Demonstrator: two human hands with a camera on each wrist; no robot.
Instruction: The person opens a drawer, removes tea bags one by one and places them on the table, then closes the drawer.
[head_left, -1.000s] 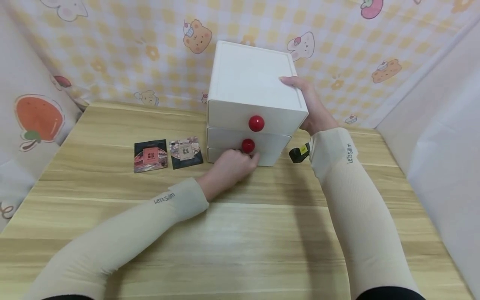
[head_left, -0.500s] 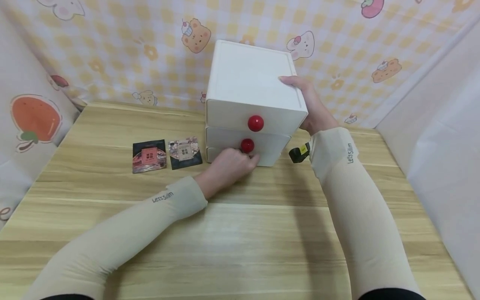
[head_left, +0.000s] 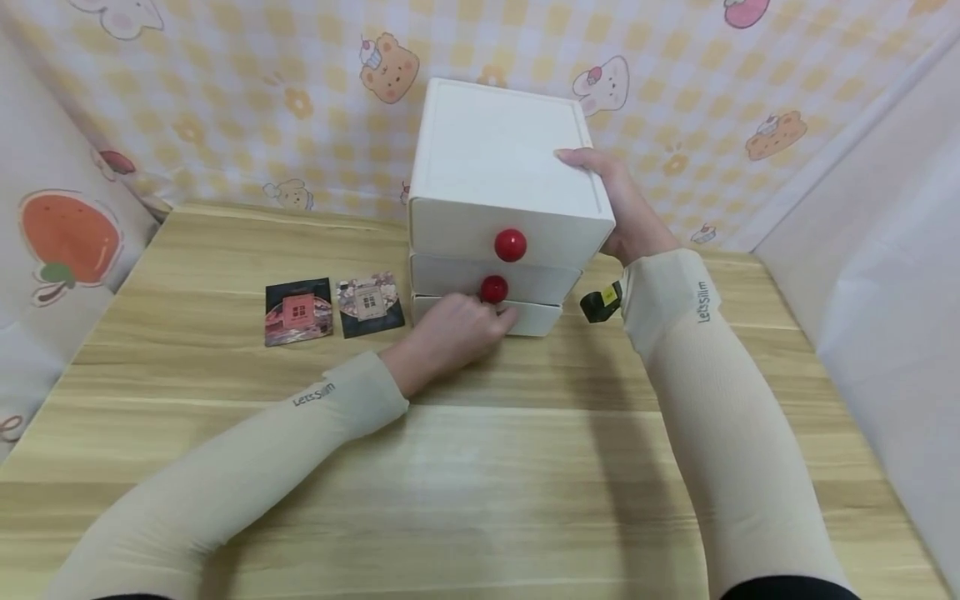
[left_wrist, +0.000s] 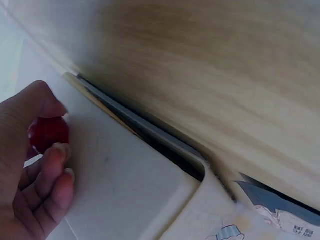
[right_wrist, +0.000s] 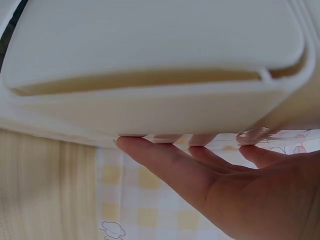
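A white three-drawer cabinet (head_left: 506,146) stands against the back cloth, with red ball knobs on its top and middle drawers in the head view. My left hand (head_left: 453,333) is at the bottom drawer (head_left: 536,319), whose front stands slightly forward. In the left wrist view, thumb and fingers pinch that drawer's red knob (left_wrist: 48,134), and a dark gap shows along the drawer's edge. My right hand (head_left: 618,196) rests on the cabinet's right side, thumb over the top edge. Its straight fingers (right_wrist: 170,162) touch the side wall in the right wrist view.
Two flat printed sachets, one red-labelled (head_left: 298,312) and one pale-labelled (head_left: 371,305), lie left of the cabinet on the wood-grain table (head_left: 480,500). A small black device (head_left: 600,305) with a yellow label sits at the right wrist. Patterned cloth (head_left: 300,108) hangs behind.
The bottom drawer has come slightly forward out of the cabinet, and my left hand has moved a little toward me with it. My right hand keeps its place on the cabinet.
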